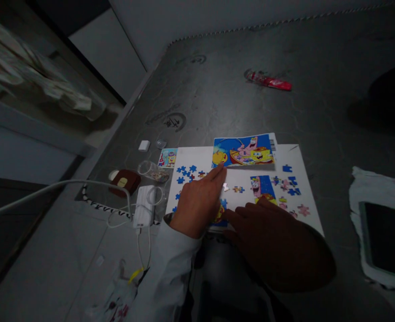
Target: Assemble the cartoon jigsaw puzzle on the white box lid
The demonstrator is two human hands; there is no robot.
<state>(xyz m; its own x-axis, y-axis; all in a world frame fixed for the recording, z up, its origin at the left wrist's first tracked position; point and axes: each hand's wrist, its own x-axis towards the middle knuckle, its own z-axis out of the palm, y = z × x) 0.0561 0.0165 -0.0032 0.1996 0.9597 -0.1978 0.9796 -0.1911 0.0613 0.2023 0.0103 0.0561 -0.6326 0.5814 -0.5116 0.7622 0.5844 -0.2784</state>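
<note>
Pointing w/ L hand (199, 203) at the picture card (244, 152), R hand (271, 232) down by the joined pcs (221, 218) on the white board (191, 156)!
L index out straight, tip at the card's lower edge, maybe marking a ref spot; L thumb hidden, so can't tell spread or grip. R index tip at or just beside the joined pcs, near edge of board, poss. steadying them; other R fingers bent, grip can't tell. Card straddles board's far edge, prob. for easy viewing. Part-built section (262, 187) right of board's centre; loose blue pcs (193, 168) on its left, pink pcs (303, 210) on its right, prob. colour-sorted. Off-board: clear jar (153, 171) left, phone (387, 237) right.
</note>
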